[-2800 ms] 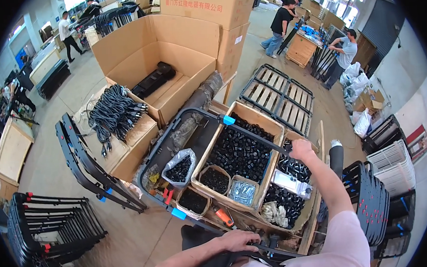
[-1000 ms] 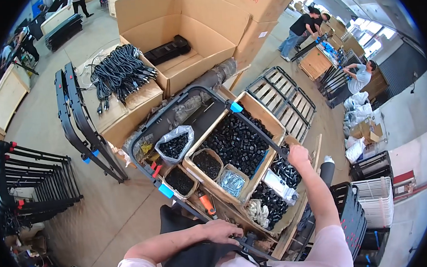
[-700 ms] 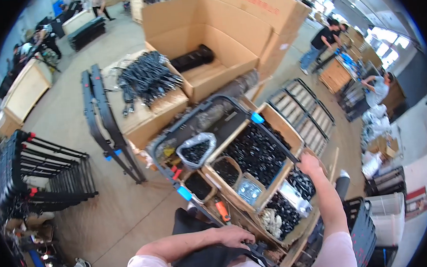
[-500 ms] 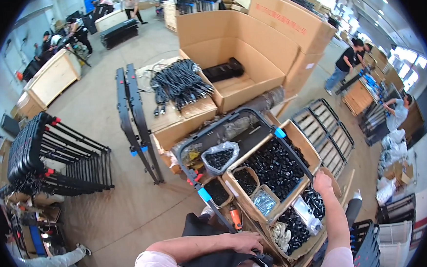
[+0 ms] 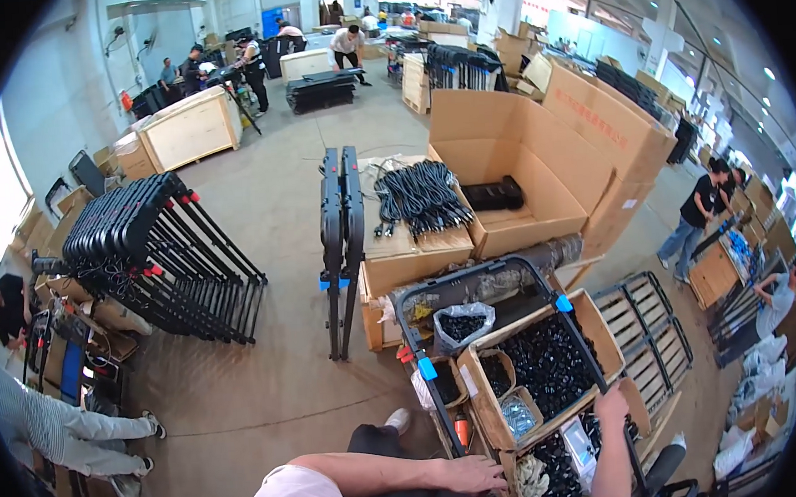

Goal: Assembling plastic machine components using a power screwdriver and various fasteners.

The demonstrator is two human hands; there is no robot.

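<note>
A black metal tube frame (image 5: pixel 473 282) with blue clips lies over open cardboard boxes in front of me. My right hand (image 5: pixel 611 406) grips its right side bar. Low in the view, my left hand (image 5: pixel 471 474) lies closed over the frame's near end, above a dark thing on my lap. Under the frame sits a carton full of small black parts (image 5: pixel 551 362). A clear bag of black parts (image 5: pixel 462 322) and a small box of metal pieces (image 5: pixel 518 416) lie beside the carton. An orange-handled tool (image 5: pixel 462 427) lies close to my left hand.
A rack of black frames (image 5: pixel 157 254) stands at the left, and an upright black frame (image 5: pixel 340 220) leans on a box of black cables (image 5: pixel 420 197). A large open carton (image 5: pixel 520 163) is behind. Metal grids (image 5: pixel 649 324) lie at the right. People sit at the left (image 5: pixel 54 429).
The view has swung up and to the left, showing more of the hall and the rack. Both hands have stayed on the black frame.
</note>
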